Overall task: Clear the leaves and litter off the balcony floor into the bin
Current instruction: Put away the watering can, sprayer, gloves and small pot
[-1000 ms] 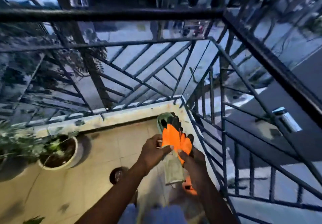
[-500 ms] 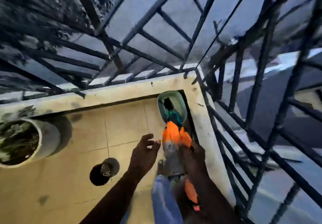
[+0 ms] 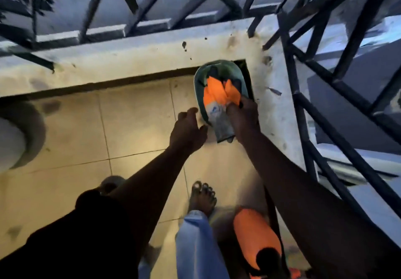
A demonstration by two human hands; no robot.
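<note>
- Tiled balcony floor [image 3: 134,126] is showing pale yellow, with the green bin [image 3: 219,63] sitting in its far corner against the ledge [image 3: 130,61].
- Right hand [image 3: 243,118] is holding orange-and-grey gloves [image 3: 219,96] over the bin's mouth, its grip clamped round them.
- Left hand [image 3: 186,131] is hovering just beside the rim, grip apart and holding nothing.
- Putting the gloves on before touching litter seems wise. A firm pinch is keeping them out of the bin, leaving the free hand for opening a cuff.

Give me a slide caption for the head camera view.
Balcony corner: right hand holds orange gloves at the mouth of the bin, left hand open beside it.
</note>
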